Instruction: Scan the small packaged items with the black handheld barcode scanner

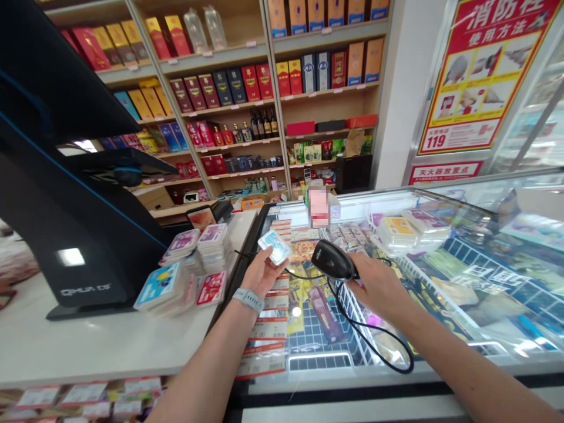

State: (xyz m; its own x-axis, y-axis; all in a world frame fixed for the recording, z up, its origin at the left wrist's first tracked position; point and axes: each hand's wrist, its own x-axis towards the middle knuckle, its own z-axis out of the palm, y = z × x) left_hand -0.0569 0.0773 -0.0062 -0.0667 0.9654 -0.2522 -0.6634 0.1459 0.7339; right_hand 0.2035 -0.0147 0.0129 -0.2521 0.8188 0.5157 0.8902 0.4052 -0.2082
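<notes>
Pinched in my left hand (263, 273) is a small flat packet (275, 245) with a blue-and-white label, held over the left edge of the glass-topped freezer (308, 358). My right hand (374, 285) is wrapped round the handle of a black barcode scanner (332, 259), whose head points left toward the packet. The scanner's black cable (352, 323) loops over the glass. To the left, stacks of similar packets (214, 244) with purple, blue and red labels stand on the white counter (106, 346). More stacked packets (399, 232), with yellow and purple labels, sit on the glass at right.
A large black checkout terminal (83, 252) stands on the counter at left. Price labels (264, 349) line the freezer's left side, and frozen goods lie in wire baskets under the glass. Shelves of boxed bottles (215, 91) rise behind. A red-and-yellow sign (480, 82) hangs at right.
</notes>
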